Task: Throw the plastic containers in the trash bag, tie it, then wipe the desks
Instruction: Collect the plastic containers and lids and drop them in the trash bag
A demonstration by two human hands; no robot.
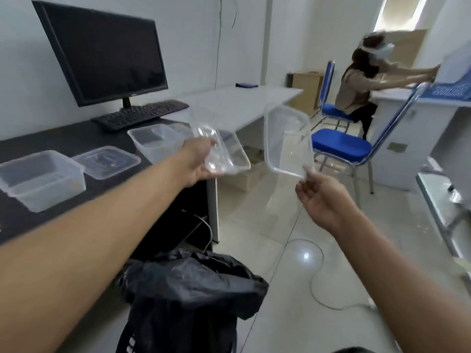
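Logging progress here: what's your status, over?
Left hand grips clear container; right hand pinches another container. Trash bag open below. Three pieces remain on desk. Nothing blocking.

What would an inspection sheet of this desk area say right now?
Surface: dark desk, adjoining white desk.
Job's things: three clear plastic containers on the desk; open black trash bag below.
Clutter: black monitor, black keyboard.
Hands: left hand and right hand each hold a clear container.
Cables: white cable on the floor.
Surroundings: blue chairs, a seated person.
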